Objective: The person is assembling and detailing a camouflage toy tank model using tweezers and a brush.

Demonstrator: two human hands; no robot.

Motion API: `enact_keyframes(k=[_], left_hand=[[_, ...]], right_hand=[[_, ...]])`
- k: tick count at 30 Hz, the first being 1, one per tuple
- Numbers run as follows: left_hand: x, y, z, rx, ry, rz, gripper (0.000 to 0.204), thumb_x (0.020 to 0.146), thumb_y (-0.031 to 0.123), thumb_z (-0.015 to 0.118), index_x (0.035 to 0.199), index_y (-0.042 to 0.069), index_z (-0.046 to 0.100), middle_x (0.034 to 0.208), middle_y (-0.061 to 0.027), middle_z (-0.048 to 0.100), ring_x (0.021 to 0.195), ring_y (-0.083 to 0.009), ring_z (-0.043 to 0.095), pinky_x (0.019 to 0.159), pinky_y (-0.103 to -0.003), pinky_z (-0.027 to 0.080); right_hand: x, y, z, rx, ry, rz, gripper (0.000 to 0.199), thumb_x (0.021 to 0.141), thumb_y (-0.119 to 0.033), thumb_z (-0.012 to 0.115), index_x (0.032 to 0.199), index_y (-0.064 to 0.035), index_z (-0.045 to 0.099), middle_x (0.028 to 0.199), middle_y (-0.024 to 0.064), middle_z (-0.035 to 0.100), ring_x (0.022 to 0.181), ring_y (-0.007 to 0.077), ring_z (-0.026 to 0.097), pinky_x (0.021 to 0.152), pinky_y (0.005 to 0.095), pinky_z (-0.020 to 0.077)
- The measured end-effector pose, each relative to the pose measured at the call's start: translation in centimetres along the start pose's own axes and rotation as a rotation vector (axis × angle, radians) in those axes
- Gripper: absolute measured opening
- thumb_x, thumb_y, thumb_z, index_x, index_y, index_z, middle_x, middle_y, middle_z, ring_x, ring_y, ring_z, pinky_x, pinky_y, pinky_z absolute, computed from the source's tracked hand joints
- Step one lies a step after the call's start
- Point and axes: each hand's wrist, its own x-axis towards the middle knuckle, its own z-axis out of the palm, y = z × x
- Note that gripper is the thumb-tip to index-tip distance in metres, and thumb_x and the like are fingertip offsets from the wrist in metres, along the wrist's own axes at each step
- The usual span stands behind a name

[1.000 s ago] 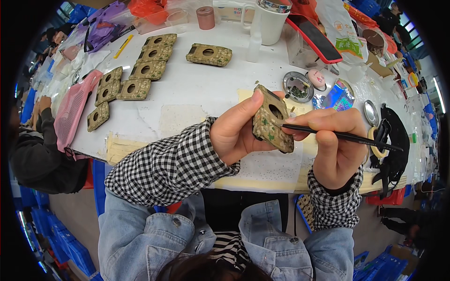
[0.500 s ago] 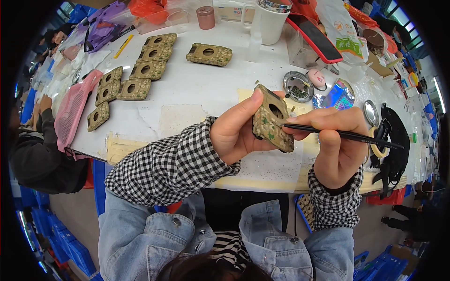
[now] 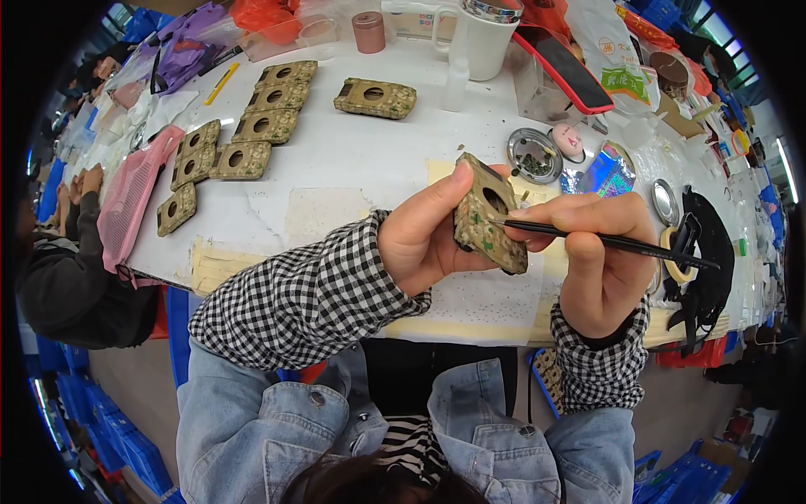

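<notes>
My left hand [image 3: 426, 220] grips a camouflage-patterned toy tank hull [image 3: 483, 231], tilted, with a round hole in its top. The thumb lies along its edge; the other fingers are mostly hidden behind it. In my right hand [image 3: 609, 252] is a thin black paintbrush [image 3: 625, 244], pinched like a pen. Its pale tip is at the hull's surface beside the hole; whether it touches I cannot tell. Several similar hulls [image 3: 263, 125] lie in rows to the left. Another single hull [image 3: 374, 98] lies apart, farther back.
A round metal dish [image 3: 535, 155] with dark green bits stands beyond my right hand. Near it are a pink oval item [image 3: 567, 141] and a shiny blue packet [image 3: 610, 174]. Behind stand a white mug [image 3: 483, 42] and a red-edged phone [image 3: 564, 71]. A pink mesh bag [image 3: 138, 202] hangs at the left edge.
The back end of the paintbrush has shifted slightly left with my right hand. The hull and my left hand have barely moved. At far left, another person's hands have moved a little.
</notes>
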Motion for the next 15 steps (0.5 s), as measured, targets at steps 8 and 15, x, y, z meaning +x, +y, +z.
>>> enact_keyframes(k=[8,15], left_hand=[[-0.2,0.6,-0.2,-0.047,0.034,0.034,0.057,0.095,0.046,0.025,0.135,0.005,0.029,0.119,-0.0161,0.051,0.105,-0.0272,0.056,0.088,-0.036,0.048],[0.1,1.0,-1.6,-0.264,0.020,0.163,0.050,0.096,0.034,0.032,0.129,-0.003,0.034,0.117,-0.0267,0.049,0.103,-0.0324,0.056,0.088,-0.037,0.051]], right_hand=[[0.5,0.2,-1.1,0.121,0.182,-0.237,0.026,0.094,-0.024,0.046,0.097,0.0018,0.048,0.077,0.0123,0.059,0.069,0.0164,0.056,0.064,0.0261,0.0471],[-0.2,0.9,-2.8,-0.467,0.193,-0.070,0.006,0.087,-0.002,0.051,0.088,0.0013,0.056,0.076,0.0093,0.054,0.072,0.0171,0.052,0.066,0.0260,0.0406]])
